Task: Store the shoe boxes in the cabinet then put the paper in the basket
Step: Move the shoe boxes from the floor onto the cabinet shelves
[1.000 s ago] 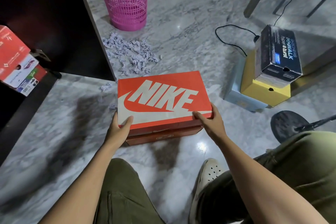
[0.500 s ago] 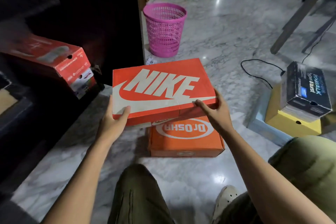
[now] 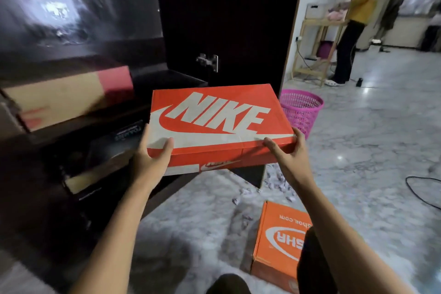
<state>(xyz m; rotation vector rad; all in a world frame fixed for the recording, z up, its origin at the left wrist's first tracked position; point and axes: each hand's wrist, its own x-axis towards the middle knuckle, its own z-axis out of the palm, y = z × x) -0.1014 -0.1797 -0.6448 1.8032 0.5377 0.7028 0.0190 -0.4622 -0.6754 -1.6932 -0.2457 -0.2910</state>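
I hold a red Nike shoe box (image 3: 216,124) level in the air in front of the dark cabinet (image 3: 78,169). My left hand (image 3: 150,157) grips its near left corner, thumb on the lid. My right hand (image 3: 285,150) grips its near right corner. An orange shoe box (image 3: 274,243) lies on the marble floor below, partly behind my right arm. Crumpled paper scraps (image 3: 274,179) lie on the floor under the held box. The pink mesh basket (image 3: 301,110) stands just right of the cabinet door.
Shoe boxes sit on the cabinet shelves: a tan and pink one (image 3: 64,95) above, a black one (image 3: 112,148) below. The open cabinet door (image 3: 224,21) stands behind the held box. A person (image 3: 353,21) stands at a wooden rack at the back right. A black cable (image 3: 422,193) lies on the floor.
Both hands have lifted the Nike box off the orange box and carried it up and left toward the cabinet shelves. My view has swung up, and the stack of boxes at the right has left it.
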